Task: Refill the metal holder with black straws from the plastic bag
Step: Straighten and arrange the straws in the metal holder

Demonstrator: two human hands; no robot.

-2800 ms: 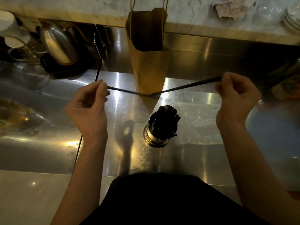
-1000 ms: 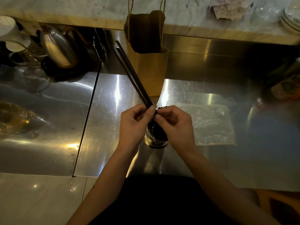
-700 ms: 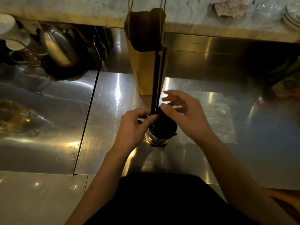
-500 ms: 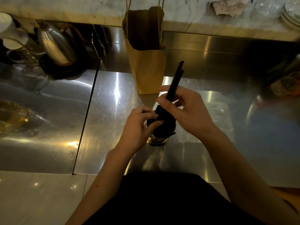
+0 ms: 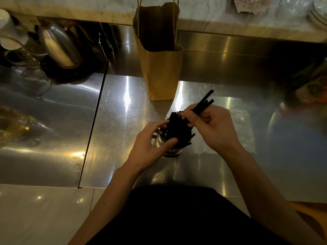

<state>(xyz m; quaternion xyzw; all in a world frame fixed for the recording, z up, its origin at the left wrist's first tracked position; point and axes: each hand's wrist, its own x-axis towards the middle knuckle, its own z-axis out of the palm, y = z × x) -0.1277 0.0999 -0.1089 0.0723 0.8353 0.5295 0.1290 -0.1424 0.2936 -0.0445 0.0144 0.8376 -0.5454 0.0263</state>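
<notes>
The round metal holder [image 5: 172,150] stands on the steel counter just in front of me, packed with black straws [image 5: 177,131]. My right hand [image 5: 211,129] pinches a couple of black straws [image 5: 203,103] that slant up and to the right, their lower ends among those in the holder. My left hand [image 5: 149,145] wraps the holder's left side, thumb across its front and fingertips touching the standing straws. A flat clear plastic bag [image 5: 245,131] lies on the counter to the right, partly hidden by my right hand.
A brown paper bag [image 5: 161,68] stands upright right behind the holder. A metal kettle [image 5: 59,48] on a black base sits at the back left, near glassware. A seam in the counter [image 5: 94,117] runs left of my hands. Dishes rest on the marble ledge [image 5: 318,13].
The long straws, stretched between both hands earlier, were doubled over and stood upright above the holder. They have since tilted right and sunk lower into it. My left hand moved onto the holder.
</notes>
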